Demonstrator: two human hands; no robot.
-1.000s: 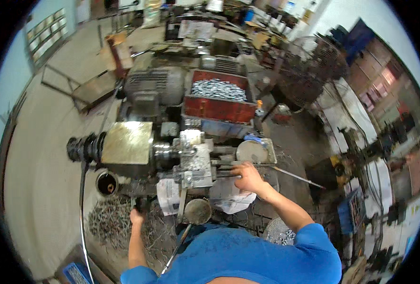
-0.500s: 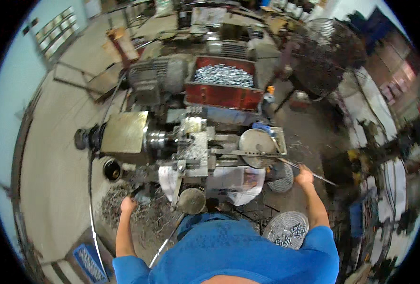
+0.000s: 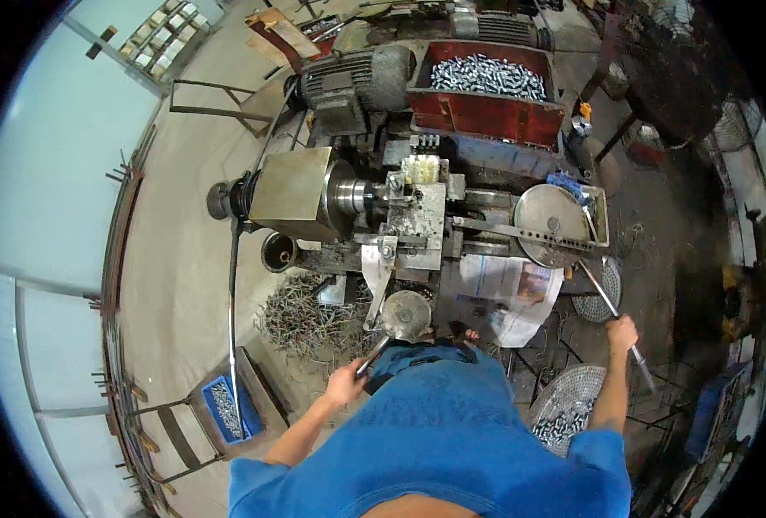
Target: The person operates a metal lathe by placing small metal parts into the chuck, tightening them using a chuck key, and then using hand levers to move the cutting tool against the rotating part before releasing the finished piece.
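My right hand [image 3: 622,333] is wrapped round a long steel lever [image 3: 598,288]. The lever slopes up to a flat bar with a row of holes [image 3: 530,235] on a small lathe-like machine. My left hand [image 3: 344,382] is closed on a shorter metal handle [image 3: 374,355] close to my body, below a round metal plate [image 3: 406,314]. Ahead of both hands are the machine's greasy slide block [image 3: 419,226] and bright spindle [image 3: 348,196]. A round metal disc [image 3: 552,226] lies by the holed bar. Whether a workpiece sits in the spindle cannot be made out.
A red bin [image 3: 487,116] of small metal parts stands behind the machine, beside a motor [image 3: 357,82]. Metal shavings [image 3: 310,315] heap at the left. A blue basket [image 3: 227,407] and a round perforated tray [image 3: 583,380] hold more parts. Newspaper [image 3: 508,289] hangs at the front.
My left hand has come from over the shavings to the handle near my body and closed on it. My right hand stays on its lever, which now slopes more steeply. The view has shifted.
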